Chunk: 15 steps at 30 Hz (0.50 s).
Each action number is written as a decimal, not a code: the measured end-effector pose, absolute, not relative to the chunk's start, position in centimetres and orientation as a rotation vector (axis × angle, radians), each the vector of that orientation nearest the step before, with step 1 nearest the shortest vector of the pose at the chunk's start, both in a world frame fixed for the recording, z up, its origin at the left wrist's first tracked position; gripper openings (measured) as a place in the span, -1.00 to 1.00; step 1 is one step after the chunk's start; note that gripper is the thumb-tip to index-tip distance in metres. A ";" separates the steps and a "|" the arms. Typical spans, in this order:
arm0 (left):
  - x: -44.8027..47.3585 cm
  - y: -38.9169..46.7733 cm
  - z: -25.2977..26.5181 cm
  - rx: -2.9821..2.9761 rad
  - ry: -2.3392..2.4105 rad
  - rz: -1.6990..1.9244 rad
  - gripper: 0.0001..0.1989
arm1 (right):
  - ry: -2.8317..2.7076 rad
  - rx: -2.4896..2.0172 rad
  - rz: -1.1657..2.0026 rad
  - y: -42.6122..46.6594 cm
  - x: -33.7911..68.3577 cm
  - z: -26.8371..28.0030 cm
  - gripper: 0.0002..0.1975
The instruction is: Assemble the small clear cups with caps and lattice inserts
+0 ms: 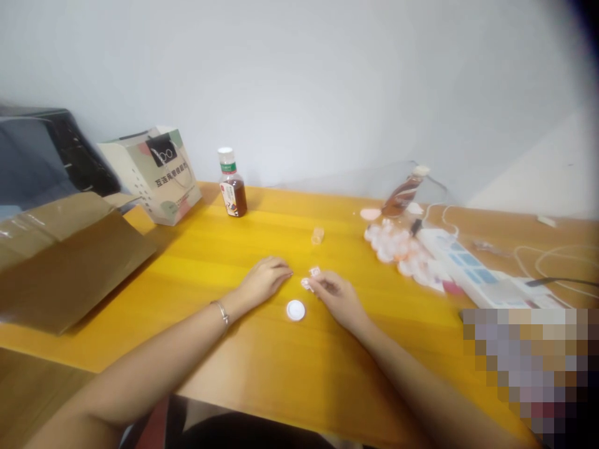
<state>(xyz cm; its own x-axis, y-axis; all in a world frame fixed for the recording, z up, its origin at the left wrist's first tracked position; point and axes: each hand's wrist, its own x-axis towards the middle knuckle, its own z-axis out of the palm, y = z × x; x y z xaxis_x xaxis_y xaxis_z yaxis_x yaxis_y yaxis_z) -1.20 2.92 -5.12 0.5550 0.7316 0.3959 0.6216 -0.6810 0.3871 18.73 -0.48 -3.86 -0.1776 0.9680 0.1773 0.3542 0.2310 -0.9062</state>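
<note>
My right hand point(337, 298) pinches a small white piece with reddish markings point(307, 284) between thumb and finger, just over the table. A similar small marked piece point(315, 272) shows right behind the fingertips; whether it is held too I cannot tell. My left hand point(266, 278) rests on the table with its fingers stretched forward and nothing visible in them. Between the hands and nearer to me lies a round white lid-like disc point(296, 310). Beyond the right hand sits a small peach-coloured object point(317, 236).
A bottle of reddish-brown drink point(233, 190) stands at the back, beside a printed paper bag point(163, 178). An open cardboard box point(70, 262) is at the left. Rightward are a leaning bottle point(405, 192), a pile of pale round pieces point(397, 246), power strips point(472, 265) and cables.
</note>
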 end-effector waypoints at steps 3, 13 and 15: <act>-1.3 3.0 -5.1 2.419 1.150 0.877 -0.75 | -1.305 -1.229 1.293 -0.6 18.2 -4.0 -0.78; -0.1 2.1 -4.6 1.512 0.918 1.028 -0.72 | -0.871 -1.104 1.547 -0.7 17.3 -4.7 -0.79; 0.2 1.7 -4.3 1.519 0.852 1.014 -0.68 | -0.891 -1.081 1.579 -0.7 17.3 -4.7 -0.78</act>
